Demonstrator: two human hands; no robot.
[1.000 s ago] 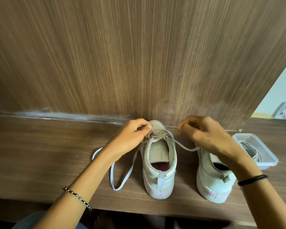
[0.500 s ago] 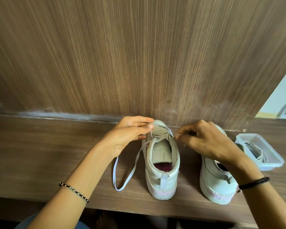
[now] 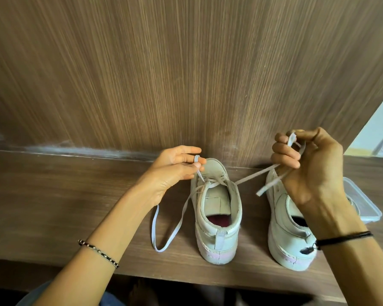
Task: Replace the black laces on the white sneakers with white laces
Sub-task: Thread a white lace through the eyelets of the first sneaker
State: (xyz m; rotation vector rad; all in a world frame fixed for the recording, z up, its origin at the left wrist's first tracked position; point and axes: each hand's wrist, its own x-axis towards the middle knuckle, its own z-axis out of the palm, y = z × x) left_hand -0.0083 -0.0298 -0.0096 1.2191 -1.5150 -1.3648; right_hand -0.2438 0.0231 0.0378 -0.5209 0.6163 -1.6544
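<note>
Two white sneakers stand on the desk (image 3: 53,195) toward its right end, toes at the back edge against the wood panel (image 3: 186,74), heels near the front edge. The left sneaker (image 3: 217,219) carries a white lace (image 3: 254,175) crossed through its upper eyelets. The left hand (image 3: 177,167) sits low by that shoe's toe, thumb and forefinger pinching one end of the lace, with a turn of it showing over a fingertip. From there the slack drops off the shoe's left side and lies in a long loop on the desk. The right hand (image 3: 310,171) is raised above the right sneaker (image 3: 290,246), fingers curled tight around the other end, and the lace runs taut from the eyelets up to that fist. Its loose tip hangs down below the knuckles. A beaded bracelet (image 3: 97,252) is on the left wrist, a black band (image 3: 345,237) on the right. Behind the right forearm, near the desk's right edge, sits a clear plastic box (image 3: 367,208); what it holds I cannot make out.
</note>
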